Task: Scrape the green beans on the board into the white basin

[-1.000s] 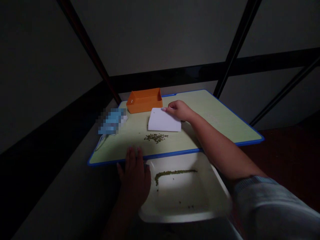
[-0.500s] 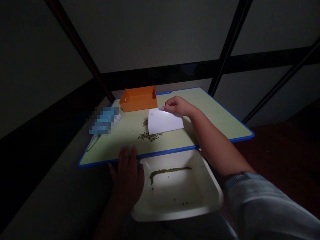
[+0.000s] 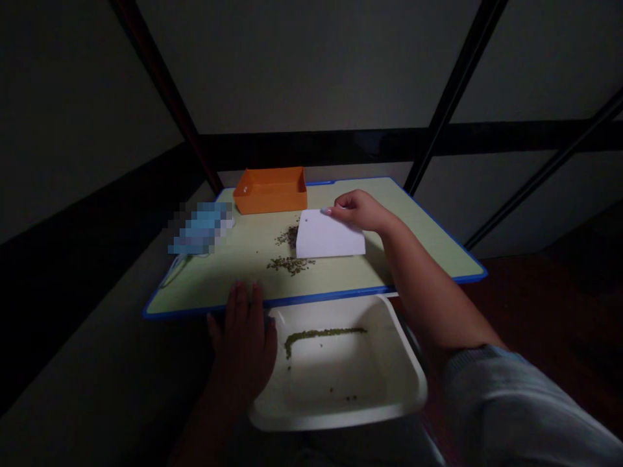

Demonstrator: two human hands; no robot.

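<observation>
Card [image 3: 331,237] in head view, top edge clamped by the right hand [image 3: 360,211], leaving its bottom free; grains [image 3: 291,264] at eight o'clock. Left hand [image 3: 246,350] lies open at the board [image 3: 413,240], perhaps steadying; tub [image 3: 335,420] at three o'clock.

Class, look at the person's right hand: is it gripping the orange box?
No, the right hand pinches the white card by its upper edge, and the orange box stands apart from it.
</observation>
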